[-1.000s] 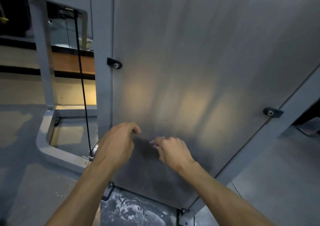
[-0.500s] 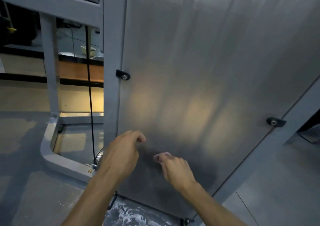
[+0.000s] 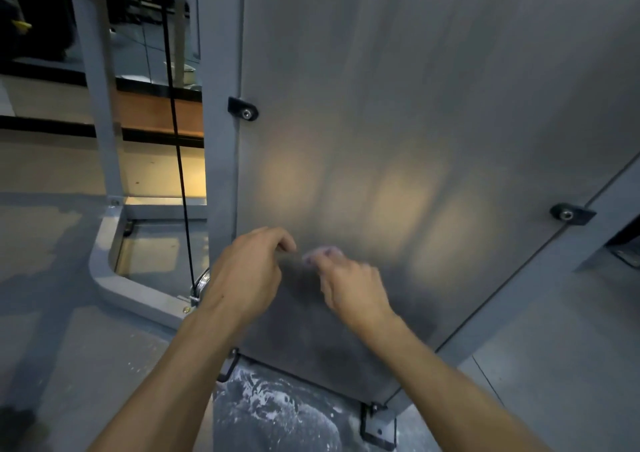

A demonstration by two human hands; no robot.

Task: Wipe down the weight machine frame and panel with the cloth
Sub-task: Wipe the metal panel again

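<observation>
Here, a small cloth is pinched by the right hand low on the panel | left hand curled, holding nothing | overlapping strokes toward the bottom edge are advised.

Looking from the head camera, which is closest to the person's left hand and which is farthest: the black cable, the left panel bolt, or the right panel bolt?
From the left hand:
1. Black cable, just to its left.
2. Left panel bolt, above it on the panel's left edge.
3. Right panel bolt, far across on the right edge.
</observation>
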